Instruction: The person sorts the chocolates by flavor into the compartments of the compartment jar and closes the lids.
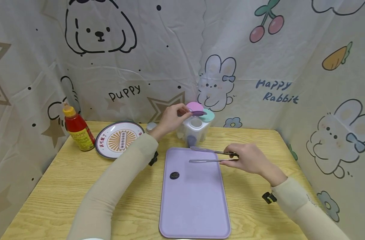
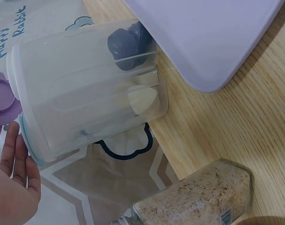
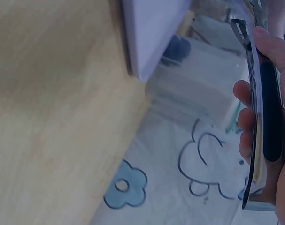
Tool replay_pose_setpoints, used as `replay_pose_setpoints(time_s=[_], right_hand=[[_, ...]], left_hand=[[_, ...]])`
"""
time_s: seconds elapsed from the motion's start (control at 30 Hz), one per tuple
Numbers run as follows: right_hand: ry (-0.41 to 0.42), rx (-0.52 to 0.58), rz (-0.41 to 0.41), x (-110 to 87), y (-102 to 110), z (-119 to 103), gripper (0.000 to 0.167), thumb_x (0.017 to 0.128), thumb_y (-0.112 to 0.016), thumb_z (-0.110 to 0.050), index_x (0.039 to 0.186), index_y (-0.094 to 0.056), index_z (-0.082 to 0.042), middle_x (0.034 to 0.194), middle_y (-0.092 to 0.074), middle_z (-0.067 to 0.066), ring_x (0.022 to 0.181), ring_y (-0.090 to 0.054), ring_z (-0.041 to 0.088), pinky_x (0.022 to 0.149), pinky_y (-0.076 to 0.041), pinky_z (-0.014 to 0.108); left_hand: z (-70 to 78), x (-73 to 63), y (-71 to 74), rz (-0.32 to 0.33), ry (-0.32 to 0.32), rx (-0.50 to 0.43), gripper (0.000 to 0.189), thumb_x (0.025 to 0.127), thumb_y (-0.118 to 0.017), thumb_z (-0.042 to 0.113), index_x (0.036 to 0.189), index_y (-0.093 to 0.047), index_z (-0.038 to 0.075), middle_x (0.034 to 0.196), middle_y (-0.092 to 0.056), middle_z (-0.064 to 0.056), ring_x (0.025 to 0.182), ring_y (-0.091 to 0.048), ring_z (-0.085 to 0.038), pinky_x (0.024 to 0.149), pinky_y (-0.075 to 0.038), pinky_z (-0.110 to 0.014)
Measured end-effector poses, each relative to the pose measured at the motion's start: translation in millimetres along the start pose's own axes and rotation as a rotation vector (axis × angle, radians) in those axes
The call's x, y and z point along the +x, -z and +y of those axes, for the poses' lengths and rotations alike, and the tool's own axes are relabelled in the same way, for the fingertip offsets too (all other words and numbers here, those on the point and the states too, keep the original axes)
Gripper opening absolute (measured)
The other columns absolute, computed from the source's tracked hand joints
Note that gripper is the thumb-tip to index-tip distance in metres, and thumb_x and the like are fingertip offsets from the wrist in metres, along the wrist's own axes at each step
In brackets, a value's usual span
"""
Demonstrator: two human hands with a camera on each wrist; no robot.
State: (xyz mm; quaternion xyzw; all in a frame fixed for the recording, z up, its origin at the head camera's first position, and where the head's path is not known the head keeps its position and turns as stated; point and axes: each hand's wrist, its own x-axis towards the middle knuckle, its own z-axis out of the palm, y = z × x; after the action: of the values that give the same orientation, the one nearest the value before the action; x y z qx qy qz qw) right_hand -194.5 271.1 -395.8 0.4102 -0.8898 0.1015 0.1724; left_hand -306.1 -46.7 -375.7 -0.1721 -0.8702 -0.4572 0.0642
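Beyond the tray stands a clear plastic container (image 1: 204,129) with pink, mint and purple lids. My left hand (image 1: 170,120) pinches the raised purple lid (image 1: 198,113) beside its round opening. Through the container's wall, the left wrist view shows dark blue-grey pieces (image 2: 126,49) and pale pieces (image 2: 143,99) at the bottom. My right hand (image 1: 249,159) grips metal tongs (image 1: 203,161) with dark handle grips. Their arms are spread and point left over the far end of the lavender tray (image 1: 197,206). A small dark round piece (image 1: 174,175) lies on this tray.
Left of the container stands a jar of grainy tan contents (image 2: 198,197). Farther left are a patterned plate (image 1: 103,150) and a red sauce bottle (image 1: 79,128) with a yellow cap. A printed curtain (image 1: 167,63) hangs behind the wooden table (image 1: 134,206).
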Motion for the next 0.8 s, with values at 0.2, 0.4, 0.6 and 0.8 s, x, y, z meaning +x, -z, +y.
replay_pose_setpoints(time_s=[0.2,0.4,0.6,0.8], right_hand=[[-0.012,0.062,-0.124,1.1,-26.1,-13.7,0.032,0.083,-0.088,-0.045,0.094,-0.074,-0.018,0.081,-0.075,-0.008,0.066,-0.061,-0.001,0.057,-0.047,0.016],[0.004,0.079,-0.183,8.0,-39.1,-25.3,0.033,0.086,-0.084,-0.049,0.094,-0.074,-0.018,0.077,-0.071,-0.010,0.063,-0.055,-0.002,0.056,-0.042,0.015],[0.028,0.084,-0.206,17.5,-50.2,-32.4,0.033,0.085,-0.084,-0.051,0.093,-0.073,-0.020,0.075,-0.067,-0.012,0.061,-0.049,-0.005,0.054,-0.040,0.014],[0.012,0.095,-0.245,26.4,-60.9,-34.4,0.031,0.088,-0.082,-0.052,0.092,-0.073,-0.022,0.073,-0.064,-0.015,0.060,-0.046,-0.005,0.054,-0.038,0.015]], left_hand=[[-0.5,-0.8,0.6,0.001,0.008,-0.006,0.018,0.103,-0.071,0.030,0.110,-0.071,0.013,0.111,-0.076,-0.009,0.102,-0.066,-0.023,0.090,-0.053,-0.036],[-1.5,-0.5,0.6,-0.002,0.009,-0.008,0.018,0.103,-0.071,0.031,0.109,-0.071,0.013,0.110,-0.076,-0.008,0.102,-0.066,-0.023,0.090,-0.054,-0.036],[-0.6,-0.7,0.8,-0.007,0.015,0.001,0.019,0.103,-0.070,0.031,0.110,-0.071,0.014,0.111,-0.076,-0.007,0.103,-0.066,-0.022,0.091,-0.054,-0.036],[0.2,-0.3,0.7,-0.009,0.009,0.007,0.019,0.103,-0.070,0.031,0.110,-0.071,0.014,0.111,-0.076,-0.008,0.103,-0.067,-0.022,0.090,-0.053,-0.036]])
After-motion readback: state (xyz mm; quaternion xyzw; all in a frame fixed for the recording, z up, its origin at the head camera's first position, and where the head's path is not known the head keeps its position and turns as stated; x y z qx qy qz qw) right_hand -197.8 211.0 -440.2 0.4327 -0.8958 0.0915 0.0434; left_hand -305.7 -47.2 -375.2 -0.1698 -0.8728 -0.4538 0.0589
